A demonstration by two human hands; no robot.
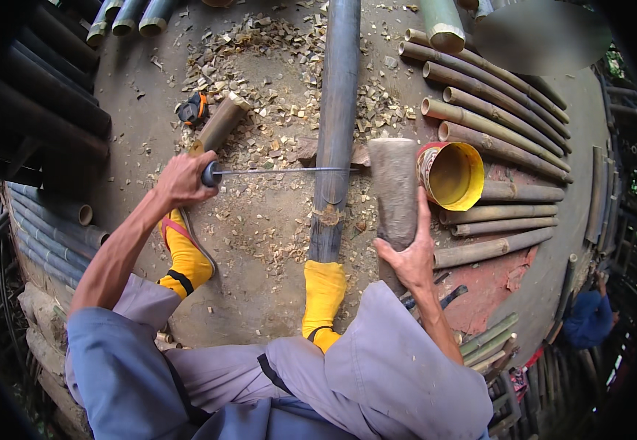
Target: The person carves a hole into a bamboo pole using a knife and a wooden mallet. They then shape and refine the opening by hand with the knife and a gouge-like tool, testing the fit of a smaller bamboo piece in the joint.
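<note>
My left hand (184, 180) is closed round the dark handle of a long-bladed knife (274, 171). Its thin blade, seen edge-on, reaches right across a dark bamboo pole (335, 110). Just right of the pole, my right hand (411, 253) grips a thick grey-brown wooden block (393, 183), its thumb at the near end and a finger along the side. The block is a little blurred. My foot in a yellow sock (324, 293) is at the pole's near end; the other yellow-socked foot (189, 257), in a sandal, stands on the ground to the left.
A short bamboo piece (223, 123) and an orange-black tape measure (192, 108) lie beyond my left hand. A red-and-yellow can (472, 165) stands right of the block, beside several cut bamboo poles (505, 150). Wood chips (260, 51) litter the ground. Another person (588, 320) is far right.
</note>
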